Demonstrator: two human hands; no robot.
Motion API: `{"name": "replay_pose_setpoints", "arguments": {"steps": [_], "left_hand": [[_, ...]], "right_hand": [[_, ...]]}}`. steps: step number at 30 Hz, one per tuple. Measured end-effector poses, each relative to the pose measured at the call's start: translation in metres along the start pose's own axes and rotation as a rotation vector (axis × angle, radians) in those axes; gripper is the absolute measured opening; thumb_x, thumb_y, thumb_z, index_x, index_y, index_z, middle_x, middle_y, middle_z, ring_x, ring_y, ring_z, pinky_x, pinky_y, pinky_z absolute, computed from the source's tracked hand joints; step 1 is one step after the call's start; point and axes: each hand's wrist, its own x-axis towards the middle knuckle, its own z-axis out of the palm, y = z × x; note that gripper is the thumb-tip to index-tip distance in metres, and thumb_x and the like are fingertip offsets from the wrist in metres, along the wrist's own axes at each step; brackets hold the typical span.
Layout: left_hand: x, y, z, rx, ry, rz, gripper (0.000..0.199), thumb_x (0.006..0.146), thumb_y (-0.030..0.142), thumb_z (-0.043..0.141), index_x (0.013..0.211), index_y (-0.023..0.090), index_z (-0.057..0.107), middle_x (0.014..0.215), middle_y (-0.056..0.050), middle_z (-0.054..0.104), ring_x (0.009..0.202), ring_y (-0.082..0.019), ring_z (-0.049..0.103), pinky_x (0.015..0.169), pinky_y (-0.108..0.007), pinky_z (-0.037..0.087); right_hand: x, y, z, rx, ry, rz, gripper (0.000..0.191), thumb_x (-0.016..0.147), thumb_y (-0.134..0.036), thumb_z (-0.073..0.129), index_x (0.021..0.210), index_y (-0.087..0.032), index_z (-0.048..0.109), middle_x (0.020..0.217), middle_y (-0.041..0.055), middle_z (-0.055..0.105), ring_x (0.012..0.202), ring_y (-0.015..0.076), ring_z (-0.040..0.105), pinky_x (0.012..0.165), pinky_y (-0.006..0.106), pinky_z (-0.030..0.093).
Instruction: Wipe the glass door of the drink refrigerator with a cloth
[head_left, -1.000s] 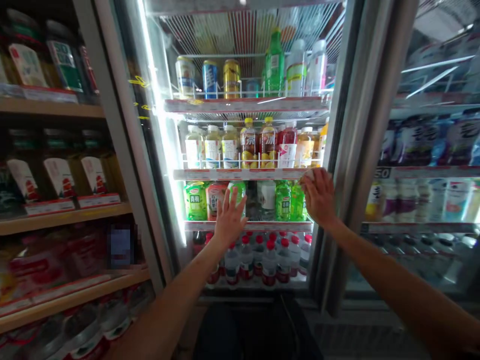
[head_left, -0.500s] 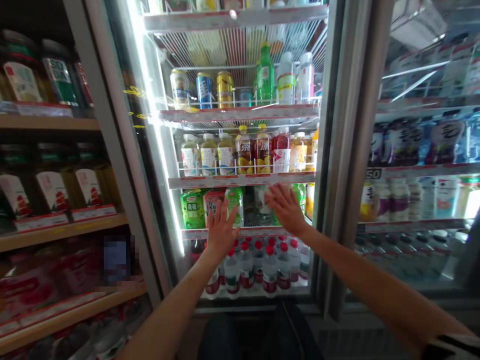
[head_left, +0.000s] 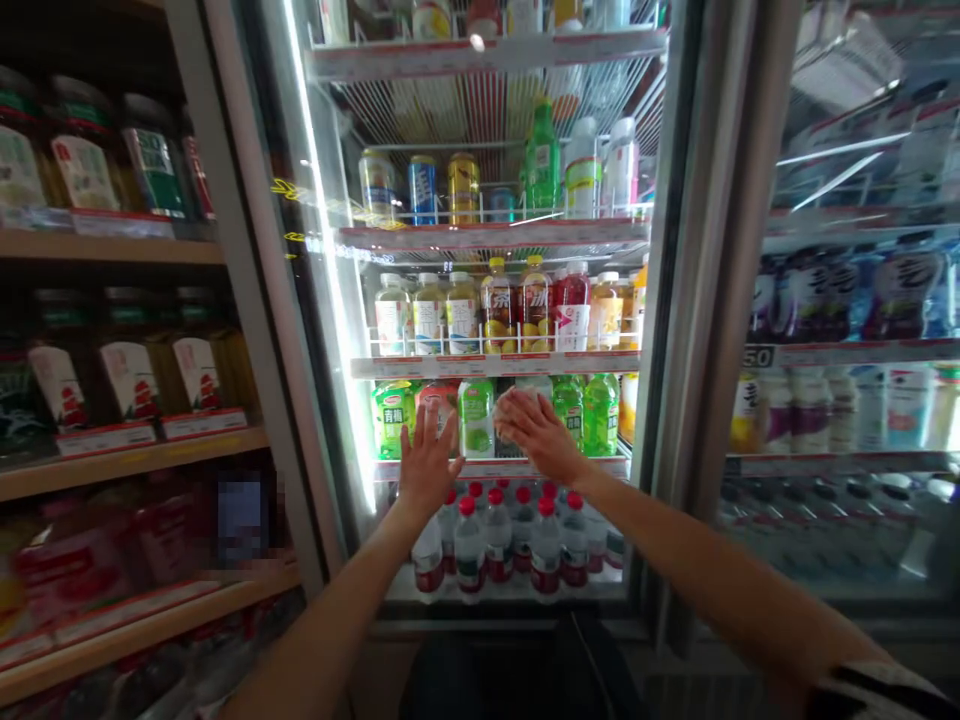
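Note:
A lit drinks fridge with a glass door (head_left: 480,130) stands in front of me. My left hand (head_left: 429,462) is open, its fingers spread and raised at the glass in front of the lower bottle row. Behind its fingertips is a bottle with a red label (head_left: 437,398). My right hand (head_left: 541,432) is at the glass to the right, fingers bent over a pale, crumpled cloth (head_left: 516,412). Between the two hands a green bottle (head_left: 476,415) shows through the door. The palm side of both hands is hidden.
Red-capped water bottles (head_left: 497,530) line the fridge bottom. A metal door frame (head_left: 709,300) separates a second drinks fridge on the right. Wooden shelves (head_left: 112,250) with bottles stand at left. My knees (head_left: 517,670) are below.
My right hand has moved left across the glass with the cloth, uncovering green bottles on the right. My left hand has shifted slightly left. The view has moved a little.

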Motion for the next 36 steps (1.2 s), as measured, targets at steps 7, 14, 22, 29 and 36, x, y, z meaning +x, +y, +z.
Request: {"name": "replay_pose_setpoints", "arguments": {"steps": [7,14,22,29,36], "left_hand": [[0.009,-0.01,-0.005,0.004,0.052,-0.003,0.062,0.08,0.034,0.056,0.136,0.016,0.037,0.148,-0.016,0.023,0.137,-0.032,0.016,0.107,-0.054,0.022],[0.009,-0.01,-0.006,0.005,0.04,0.041,0.063,0.079,0.029,0.056,0.136,0.015,0.036,0.147,-0.015,0.025,0.137,-0.03,0.018,0.108,-0.051,0.023],[0.003,-0.026,-0.006,0.028,0.062,-0.019,0.062,0.081,0.034,0.053,0.137,0.013,0.033,0.147,-0.017,0.025,0.137,-0.03,0.017,0.107,-0.052,0.025],[0.001,-0.039,-0.01,0.1,0.042,-0.03,0.063,0.082,0.039,0.053,0.136,0.012,0.035,0.146,-0.018,0.027,0.136,-0.031,0.022,0.106,-0.05,0.026],[-0.005,-0.049,-0.012,0.111,0.025,-0.055,0.061,0.082,0.034,0.052,0.136,0.014,0.035,0.146,-0.017,0.027,0.136,-0.03,0.022,0.105,-0.051,0.028]], "right_hand": [[0.032,0.005,-0.002,-0.014,0.022,0.159,0.042,0.086,-0.018,0.048,0.127,-0.024,0.048,0.143,0.0067,0.038,0.138,0.0244,0.019,0.11,0.05,0.02],[0.018,-0.014,0.008,0.038,-0.059,-0.085,0.04,0.086,-0.016,0.047,0.125,-0.024,0.05,0.141,0.0033,0.042,0.137,0.0227,0.023,0.11,0.047,0.022],[0.054,-0.009,0.006,0.066,0.011,0.184,0.043,0.086,-0.017,0.046,0.129,-0.024,0.046,0.145,0.0066,0.034,0.139,0.0241,0.015,0.111,0.053,0.016],[0.046,-0.026,0.016,0.109,-0.049,-0.1,0.041,0.085,-0.015,0.048,0.125,-0.025,0.05,0.142,0.0037,0.041,0.136,0.0222,0.024,0.111,0.05,0.021],[0.073,-0.027,0.018,0.091,-0.019,0.018,0.044,0.086,-0.016,0.047,0.129,-0.023,0.046,0.145,0.0058,0.035,0.138,0.0254,0.017,0.11,0.053,0.02]]}}
